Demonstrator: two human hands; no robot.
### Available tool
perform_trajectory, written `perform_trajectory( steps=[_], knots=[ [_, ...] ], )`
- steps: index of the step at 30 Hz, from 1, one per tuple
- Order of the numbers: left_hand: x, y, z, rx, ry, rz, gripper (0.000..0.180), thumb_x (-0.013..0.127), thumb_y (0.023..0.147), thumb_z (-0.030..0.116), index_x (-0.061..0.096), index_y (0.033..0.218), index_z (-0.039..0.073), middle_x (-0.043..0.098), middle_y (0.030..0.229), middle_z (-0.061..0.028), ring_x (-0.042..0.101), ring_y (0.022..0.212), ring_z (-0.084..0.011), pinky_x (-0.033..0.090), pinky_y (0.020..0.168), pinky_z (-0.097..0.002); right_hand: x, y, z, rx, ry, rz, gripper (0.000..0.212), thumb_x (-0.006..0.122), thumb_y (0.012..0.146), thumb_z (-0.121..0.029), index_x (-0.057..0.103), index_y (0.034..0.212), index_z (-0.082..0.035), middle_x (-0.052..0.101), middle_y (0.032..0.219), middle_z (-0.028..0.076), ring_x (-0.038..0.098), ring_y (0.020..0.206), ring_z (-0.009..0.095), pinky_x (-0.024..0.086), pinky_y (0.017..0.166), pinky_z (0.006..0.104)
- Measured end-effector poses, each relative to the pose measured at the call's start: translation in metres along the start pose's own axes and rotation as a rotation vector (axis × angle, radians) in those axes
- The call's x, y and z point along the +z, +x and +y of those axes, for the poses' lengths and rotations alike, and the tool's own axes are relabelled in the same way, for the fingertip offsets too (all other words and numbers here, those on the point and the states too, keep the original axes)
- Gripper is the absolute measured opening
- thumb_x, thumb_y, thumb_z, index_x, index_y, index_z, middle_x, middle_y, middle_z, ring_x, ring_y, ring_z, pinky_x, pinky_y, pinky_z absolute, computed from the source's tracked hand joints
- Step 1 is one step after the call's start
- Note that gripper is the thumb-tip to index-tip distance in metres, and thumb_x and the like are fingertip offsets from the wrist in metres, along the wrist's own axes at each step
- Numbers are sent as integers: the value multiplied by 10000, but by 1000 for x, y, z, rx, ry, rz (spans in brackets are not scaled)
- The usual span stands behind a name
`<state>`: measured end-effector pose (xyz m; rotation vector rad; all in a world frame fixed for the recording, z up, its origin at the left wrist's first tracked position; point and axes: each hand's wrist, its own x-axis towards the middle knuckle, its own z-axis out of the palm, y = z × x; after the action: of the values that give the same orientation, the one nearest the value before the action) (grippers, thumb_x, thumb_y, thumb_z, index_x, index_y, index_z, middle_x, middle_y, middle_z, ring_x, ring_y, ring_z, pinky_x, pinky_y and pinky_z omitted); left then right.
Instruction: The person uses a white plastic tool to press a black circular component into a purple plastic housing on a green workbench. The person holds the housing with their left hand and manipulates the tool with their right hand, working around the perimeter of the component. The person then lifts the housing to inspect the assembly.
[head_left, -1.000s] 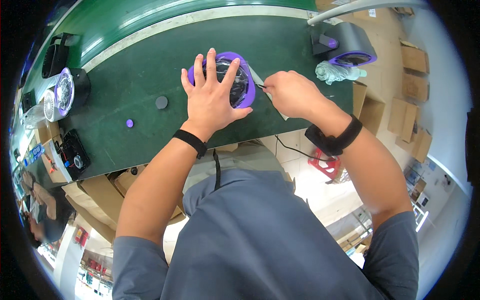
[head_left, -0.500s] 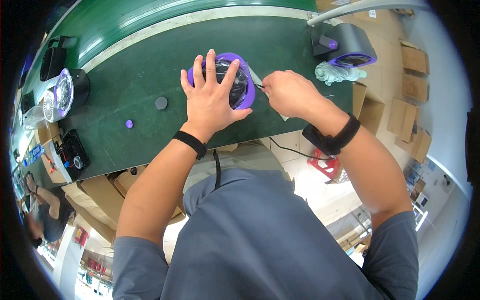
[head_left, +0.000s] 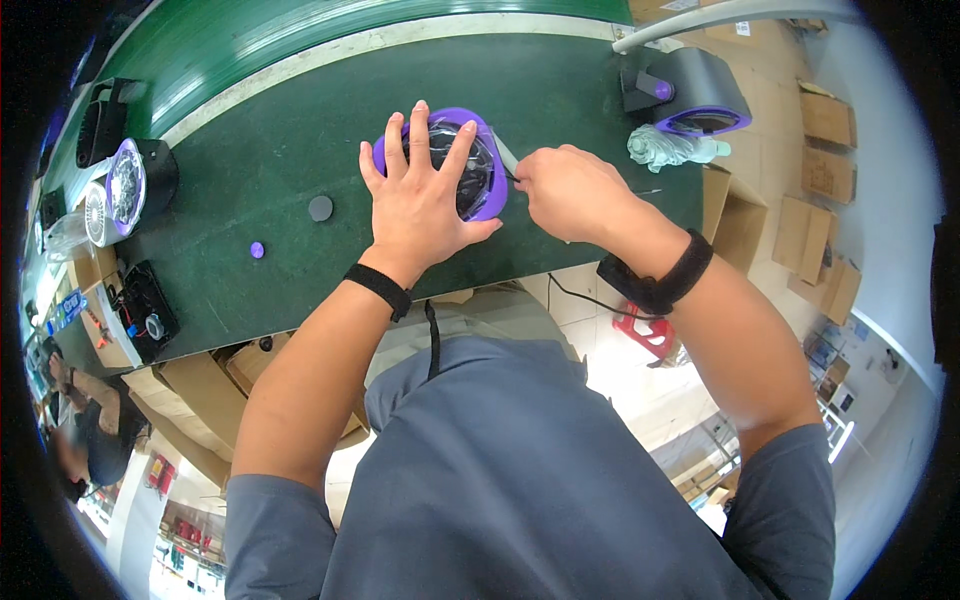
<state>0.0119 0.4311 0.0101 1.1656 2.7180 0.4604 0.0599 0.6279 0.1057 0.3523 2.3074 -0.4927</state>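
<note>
A purple-rimmed round device [head_left: 490, 197] with a dark, shiny front, seemingly under clear film, lies on the green worktable. My left hand [head_left: 418, 195] is open, fingers spread flat across its front, thumb at its lower right rim. My right hand [head_left: 575, 192] is closed just right of the rim. A thin dark piece [head_left: 513, 177] pokes from its fingertips toward the device; whether it is a tool or a cord I cannot tell. A pale strip [head_left: 503, 152] lies between the rim and that hand, partly covered by it. Each wrist wears a black band.
A dark grey disc [head_left: 320, 208] and a small purple knob [head_left: 257, 250] lie left on the table [head_left: 300, 130]. Another purple-rimmed unit [head_left: 128, 187] stands far left; a dark housing [head_left: 700, 90] and crumpled plastic bag [head_left: 660, 147] sit at right. Cardboard boxes [head_left: 738, 215] stand beyond.
My right hand has shifted slightly left, nearer the rim, and covers more of the pale strip. My left hand stays spread on the device.
</note>
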Motion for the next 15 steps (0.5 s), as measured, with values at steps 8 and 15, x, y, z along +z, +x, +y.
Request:
perform_trajectory(
  steps=[8,15],
  knots=[
    [0,0,0,5,-6,18,1214,947,560,655,479,1635,339,311,1710,-235,300,1553,-501,259,1167,-790,4,0,9,11,-13,36,223,604,1027,-177,794,1044,-62,770,1014,209,720,1021,435,569,903,541],
    [1,0,0,-2,-6,3,1218,951,556,646,477,1635,339,304,1713,-234,295,1555,-501,259,1171,-785,4,2,9,23,-4,17,228,608,1038,-196,774,988,-47,759,981,227,717,1006,446,563,879,553]
  ],
)
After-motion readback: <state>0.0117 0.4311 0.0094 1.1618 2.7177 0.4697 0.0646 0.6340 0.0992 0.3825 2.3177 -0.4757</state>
